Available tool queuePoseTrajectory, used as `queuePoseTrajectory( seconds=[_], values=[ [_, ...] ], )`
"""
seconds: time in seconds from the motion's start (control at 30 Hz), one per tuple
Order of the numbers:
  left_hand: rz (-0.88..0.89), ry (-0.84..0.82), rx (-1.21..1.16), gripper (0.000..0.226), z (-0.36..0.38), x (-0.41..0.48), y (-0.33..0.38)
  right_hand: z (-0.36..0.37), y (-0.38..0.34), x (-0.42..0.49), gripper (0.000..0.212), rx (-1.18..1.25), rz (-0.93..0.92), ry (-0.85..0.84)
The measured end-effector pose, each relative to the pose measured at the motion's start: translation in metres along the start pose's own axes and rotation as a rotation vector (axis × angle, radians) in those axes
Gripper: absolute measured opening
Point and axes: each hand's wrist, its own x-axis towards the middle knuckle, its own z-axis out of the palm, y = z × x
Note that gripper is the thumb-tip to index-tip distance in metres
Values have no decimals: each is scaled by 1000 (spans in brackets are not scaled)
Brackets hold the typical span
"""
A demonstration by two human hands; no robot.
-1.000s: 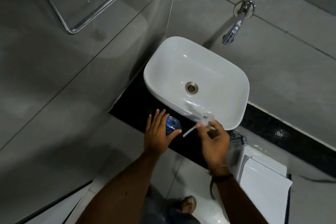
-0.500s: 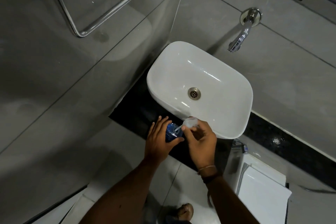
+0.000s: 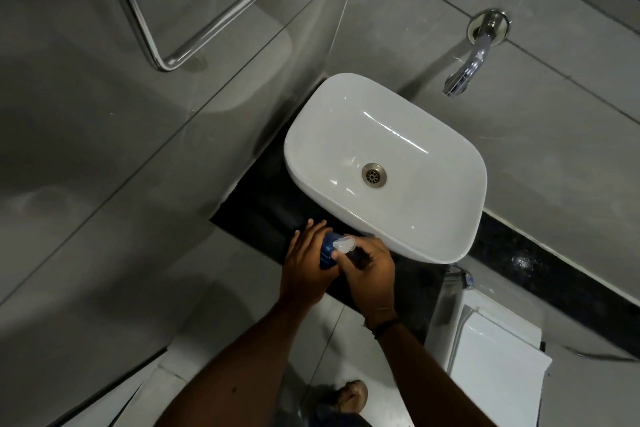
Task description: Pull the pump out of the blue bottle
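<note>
A person's left hand (image 3: 304, 263) curls its fingers round a blue bottle (image 3: 327, 251) standing on the dark surface (image 3: 256, 215) at its front edge, just beside the white basin (image 3: 446, 218), while the right hand (image 3: 369, 270) pinches a clear pump top (image 3: 343, 244) at the bottle's mouth; a chrome tap (image 3: 474, 55) juts from the grey tiled wall above

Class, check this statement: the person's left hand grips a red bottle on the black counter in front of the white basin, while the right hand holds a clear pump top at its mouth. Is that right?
Not quite: the head view shows that the bottle is blue, not red. The rest holds: the left hand grips it on the black counter in front of the white basin, and the right hand holds the clear pump top at its mouth.
</note>
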Motion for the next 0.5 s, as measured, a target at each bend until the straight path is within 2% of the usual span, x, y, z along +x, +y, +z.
queuePoseTrajectory(
  seconds=[0.03, 0.13, 0.17, 0.23, 0.27, 0.37, 0.4, 0.43, 0.5],
  values=[
    [5, 7, -2, 73, 0, 0, 0, -2, 2, -1, 22, -7, -3, 40],
    [2, 13, 15, 72, -1, 1, -1, -9, 7, -4, 43, -19, -19, 98],
    [13, 17, 33, 67, 0, 0, -2, -9, 8, -6, 51, -24, -31, 61],
    [30, 14, 58, 63, 0, -2, -2, -8, 7, -7, 80, -56, -61, -70],
    [39, 11, 58, 61, -1, -2, -2, -6, 6, -7, 84, -88, -62, -103],
    [15, 18, 28, 65, -4, -1, 2, -5, 9, -5, 53, -68, -62, 27],
    [1, 16, 14, 66, -5, 0, 4, -7, 12, -4, 49, -35, -37, 72],
    [1, 11, 11, 67, -5, 1, 4, -8, 12, -4, 51, -15, -24, 68],
    [19, -3, 20, 74, -6, -1, 4, -9, 10, -5, 69, -29, -36, -40]
  ],
)
